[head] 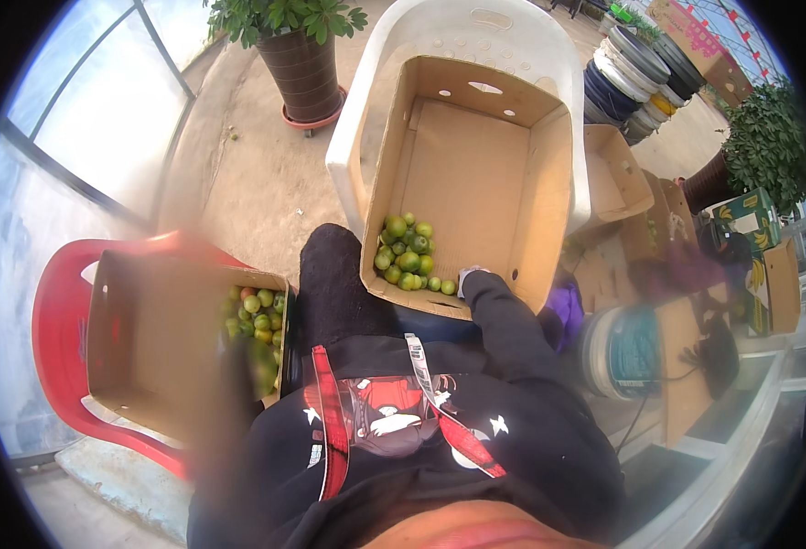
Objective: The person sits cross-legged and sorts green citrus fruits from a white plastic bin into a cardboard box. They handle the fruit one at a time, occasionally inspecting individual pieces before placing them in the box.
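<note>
My right hand [469, 276], in a pale glove, is inside the near side of a cardboard box [471, 158]. Close by its fingers, small green tomatoes [410, 261] lie heaped in the box's near left corner. The sleeve and the angle hide most of the fingers. At the left, a second cardboard box [149, 329] holds green and yellowish tomatoes [264, 321], one of them reddish. My left sleeve [242, 370] reaches towards these tomatoes. A blur over this area hides my left hand, so what it holds is unclear.
A white plastic chair [346, 154] carries the first box; a red plastic chair [52, 329] carries the second. A potted plant [300, 75] stands ahead. At the right are stacked buckets [626, 75], more cardboard boxes [612, 171], a teal-and-white bucket [622, 353] and a blurred person in purple [694, 267].
</note>
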`<state>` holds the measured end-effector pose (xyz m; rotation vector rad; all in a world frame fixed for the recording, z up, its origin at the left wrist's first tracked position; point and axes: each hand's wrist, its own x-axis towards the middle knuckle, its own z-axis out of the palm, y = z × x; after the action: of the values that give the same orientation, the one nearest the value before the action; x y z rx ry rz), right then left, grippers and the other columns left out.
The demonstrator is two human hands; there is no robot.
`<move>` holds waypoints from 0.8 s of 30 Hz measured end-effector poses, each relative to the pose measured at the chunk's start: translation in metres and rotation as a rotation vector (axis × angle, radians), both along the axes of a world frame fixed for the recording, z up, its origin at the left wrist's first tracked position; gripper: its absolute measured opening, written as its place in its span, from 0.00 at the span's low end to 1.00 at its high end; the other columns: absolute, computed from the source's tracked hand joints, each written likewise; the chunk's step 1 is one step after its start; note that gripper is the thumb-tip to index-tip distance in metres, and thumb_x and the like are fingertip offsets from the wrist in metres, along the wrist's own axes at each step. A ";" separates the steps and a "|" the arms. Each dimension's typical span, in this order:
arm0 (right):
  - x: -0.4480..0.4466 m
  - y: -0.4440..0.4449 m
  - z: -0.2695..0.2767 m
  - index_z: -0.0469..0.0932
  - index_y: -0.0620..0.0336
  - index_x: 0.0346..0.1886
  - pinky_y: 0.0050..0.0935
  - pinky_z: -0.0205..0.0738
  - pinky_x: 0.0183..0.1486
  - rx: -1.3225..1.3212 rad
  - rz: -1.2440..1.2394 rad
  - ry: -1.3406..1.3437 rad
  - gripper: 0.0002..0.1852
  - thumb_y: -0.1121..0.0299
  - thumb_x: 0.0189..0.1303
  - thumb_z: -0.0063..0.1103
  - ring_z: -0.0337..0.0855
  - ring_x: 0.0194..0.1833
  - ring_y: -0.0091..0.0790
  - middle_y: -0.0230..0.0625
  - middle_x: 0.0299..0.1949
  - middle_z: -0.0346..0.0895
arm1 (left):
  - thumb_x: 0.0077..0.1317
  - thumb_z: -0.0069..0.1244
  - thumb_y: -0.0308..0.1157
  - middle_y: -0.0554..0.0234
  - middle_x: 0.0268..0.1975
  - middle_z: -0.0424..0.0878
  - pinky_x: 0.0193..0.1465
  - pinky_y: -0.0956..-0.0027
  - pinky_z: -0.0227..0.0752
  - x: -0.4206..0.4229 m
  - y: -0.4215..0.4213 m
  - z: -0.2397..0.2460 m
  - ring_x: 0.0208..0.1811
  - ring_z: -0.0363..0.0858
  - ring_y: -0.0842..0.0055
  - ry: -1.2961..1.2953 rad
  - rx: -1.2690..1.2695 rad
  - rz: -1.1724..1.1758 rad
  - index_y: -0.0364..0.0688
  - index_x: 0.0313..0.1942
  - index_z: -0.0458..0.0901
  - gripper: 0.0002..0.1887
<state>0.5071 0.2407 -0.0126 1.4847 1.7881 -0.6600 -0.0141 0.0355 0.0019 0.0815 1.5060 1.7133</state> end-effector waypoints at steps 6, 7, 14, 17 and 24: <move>0.009 -0.005 -0.009 0.76 0.56 0.55 0.41 0.73 0.56 -0.024 0.048 -0.055 0.33 0.53 0.45 0.69 0.79 0.54 0.46 0.48 0.53 0.78 | 0.70 0.45 0.44 0.72 0.32 0.72 0.25 0.81 0.63 -0.027 -0.013 -0.015 0.27 0.70 0.83 -0.177 0.171 -0.042 0.46 0.49 0.74 0.15; 0.011 -0.006 -0.011 0.76 0.56 0.55 0.41 0.74 0.56 -0.015 0.048 -0.049 0.32 0.53 0.45 0.70 0.79 0.54 0.46 0.48 0.52 0.78 | 0.70 0.45 0.44 0.72 0.31 0.72 0.25 0.81 0.62 -0.035 -0.014 -0.015 0.27 0.70 0.83 -0.223 0.224 -0.086 0.46 0.49 0.74 0.14; 0.015 -0.003 0.042 0.75 0.58 0.55 0.36 0.76 0.51 0.265 -0.360 0.513 0.28 0.57 0.51 0.67 0.81 0.51 0.43 0.46 0.50 0.80 | 0.70 0.44 0.39 0.74 0.28 0.68 0.23 0.81 0.59 0.020 0.029 0.088 0.24 0.66 0.85 -0.128 0.069 -0.390 0.48 0.42 0.70 0.07; -0.018 -0.018 0.133 0.75 0.61 0.51 0.27 0.75 0.42 0.250 -0.575 0.988 0.21 0.63 0.56 0.67 0.80 0.40 0.28 0.37 0.42 0.80 | 0.72 0.45 0.41 0.71 0.31 0.71 0.23 0.81 0.59 0.091 0.038 0.146 0.24 0.67 0.87 0.012 0.078 -0.540 0.44 0.52 0.69 0.15; -0.115 -0.062 0.207 0.72 0.61 0.58 0.26 0.69 0.58 0.031 -0.078 1.548 0.21 0.69 0.62 0.62 0.76 0.53 0.26 0.34 0.52 0.77 | 0.72 0.43 0.48 0.59 0.62 0.71 0.37 0.77 0.72 0.180 0.054 0.166 0.44 0.81 0.76 -0.237 0.323 -1.071 0.49 0.71 0.51 0.33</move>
<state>0.3925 0.1790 0.1943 0.9821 2.7264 -2.2039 0.1654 0.0897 0.1675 0.6935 0.7340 0.9983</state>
